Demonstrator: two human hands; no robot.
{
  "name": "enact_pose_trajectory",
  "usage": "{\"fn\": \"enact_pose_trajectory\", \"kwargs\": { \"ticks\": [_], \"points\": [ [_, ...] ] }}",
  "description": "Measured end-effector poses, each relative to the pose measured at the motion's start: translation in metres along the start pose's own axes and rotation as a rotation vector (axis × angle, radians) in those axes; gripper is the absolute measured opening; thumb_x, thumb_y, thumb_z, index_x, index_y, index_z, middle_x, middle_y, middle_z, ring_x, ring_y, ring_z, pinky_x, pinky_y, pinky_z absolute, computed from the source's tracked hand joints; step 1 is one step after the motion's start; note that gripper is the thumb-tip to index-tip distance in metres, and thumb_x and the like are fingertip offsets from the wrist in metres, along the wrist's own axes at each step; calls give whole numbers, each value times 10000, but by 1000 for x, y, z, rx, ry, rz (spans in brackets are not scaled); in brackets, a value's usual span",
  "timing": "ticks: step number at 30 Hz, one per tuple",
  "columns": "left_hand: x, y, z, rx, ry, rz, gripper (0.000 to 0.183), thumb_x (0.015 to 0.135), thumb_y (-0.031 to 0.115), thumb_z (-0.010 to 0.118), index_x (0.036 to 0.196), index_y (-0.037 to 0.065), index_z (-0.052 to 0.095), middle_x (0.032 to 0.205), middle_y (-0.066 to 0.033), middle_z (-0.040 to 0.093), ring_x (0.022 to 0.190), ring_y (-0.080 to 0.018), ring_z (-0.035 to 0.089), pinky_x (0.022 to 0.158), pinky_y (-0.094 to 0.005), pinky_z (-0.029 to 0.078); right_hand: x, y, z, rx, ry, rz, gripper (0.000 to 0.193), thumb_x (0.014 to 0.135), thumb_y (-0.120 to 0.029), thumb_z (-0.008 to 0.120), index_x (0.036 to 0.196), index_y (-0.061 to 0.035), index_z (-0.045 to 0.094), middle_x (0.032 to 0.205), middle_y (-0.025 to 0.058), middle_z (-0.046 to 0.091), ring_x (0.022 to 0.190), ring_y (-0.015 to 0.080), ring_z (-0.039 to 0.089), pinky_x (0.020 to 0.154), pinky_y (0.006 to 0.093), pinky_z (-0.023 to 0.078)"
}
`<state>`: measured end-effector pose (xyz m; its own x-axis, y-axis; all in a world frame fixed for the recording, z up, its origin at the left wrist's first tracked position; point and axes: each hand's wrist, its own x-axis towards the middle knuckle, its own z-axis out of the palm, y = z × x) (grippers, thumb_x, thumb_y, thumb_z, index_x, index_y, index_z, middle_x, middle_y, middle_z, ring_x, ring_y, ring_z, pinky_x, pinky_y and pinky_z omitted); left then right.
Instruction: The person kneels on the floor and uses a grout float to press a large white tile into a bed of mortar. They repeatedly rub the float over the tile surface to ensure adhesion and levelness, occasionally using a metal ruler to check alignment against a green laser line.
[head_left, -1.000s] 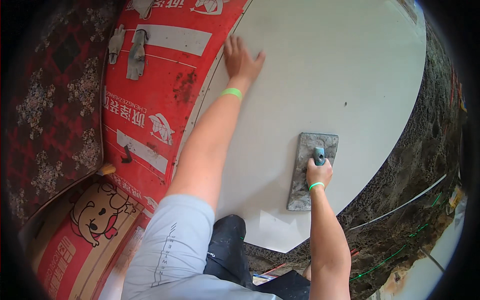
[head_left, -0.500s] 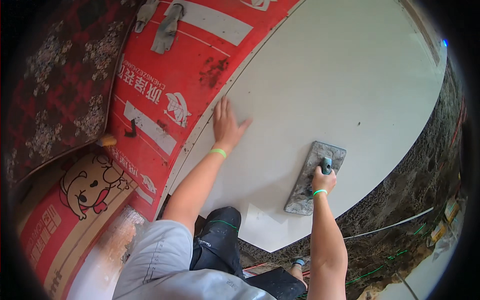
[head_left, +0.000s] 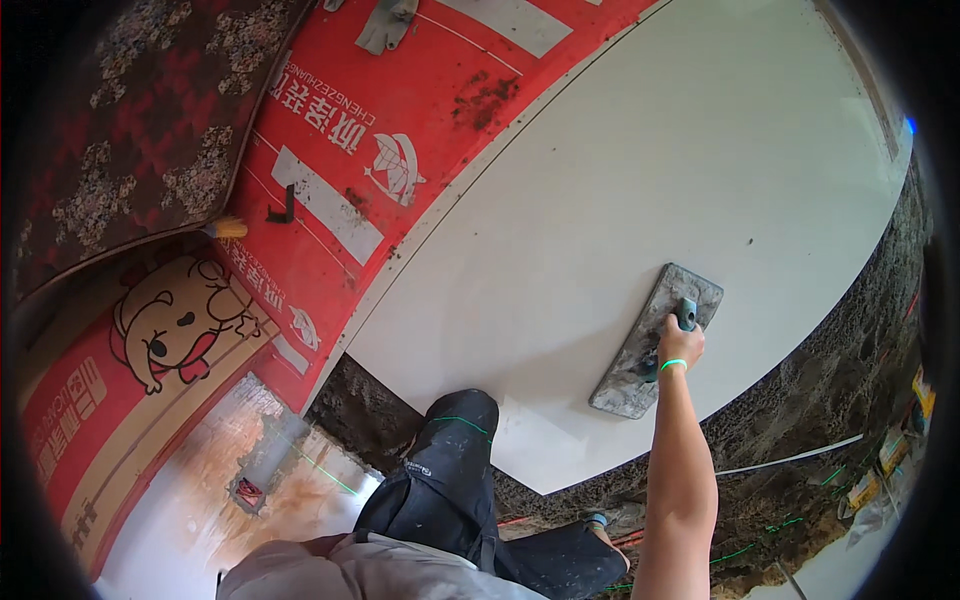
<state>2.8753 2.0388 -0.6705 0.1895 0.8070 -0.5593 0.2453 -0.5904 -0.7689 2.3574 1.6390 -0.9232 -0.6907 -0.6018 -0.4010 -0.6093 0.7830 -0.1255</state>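
Note:
A large pale tile (head_left: 540,240) lies before me, its near corner pointing toward my legs. My right hand (head_left: 685,345) is closed around the green handle of a grey, mortar-smeared float (head_left: 625,390). The float's long board rests on the tile's near right part, tilted slightly to the right at its far end. My left hand is out of view.
Red protective sheeting (head_left: 440,130) borders the tile on the left, with a grey glove (head_left: 388,25) and a black L-shaped piece (head_left: 285,205) on it. Dark mortar (head_left: 800,370) runs along the right. A cardboard box (head_left: 200,330), a brush (head_left: 230,228) and a patterned mattress (head_left: 130,130) are at left.
My left hand has come off the tile's left edge and gone out of view. The float and my right hand appear slightly farther right, while the whole view has shifted.

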Motion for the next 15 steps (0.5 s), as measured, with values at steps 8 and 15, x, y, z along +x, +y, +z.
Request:
{"fn": "enact_pose_trajectory", "kwargs": {
  "ticks": [8,15],
  "points": [
    [-177,285,138,791,406,1959,752,891,448,627,1442,-18,420,1490,-210,429,1428,-373,330,1170,-472,265,-1,-4,-6,11,0,9,414,731,-345,677,862,48,692,880,262,698,879,428,675,826,485,512],
    [-283,480,295,615,1009,2392,942,877,571,575,1516,-37,242,1606,-197,220,1506,-349,136,1220,-500,95,-5,-8,-4,23,14,-16,392,733,-334,667,835,43,693,876,267,695,883,430,673,832,487,512]
  ]
}}
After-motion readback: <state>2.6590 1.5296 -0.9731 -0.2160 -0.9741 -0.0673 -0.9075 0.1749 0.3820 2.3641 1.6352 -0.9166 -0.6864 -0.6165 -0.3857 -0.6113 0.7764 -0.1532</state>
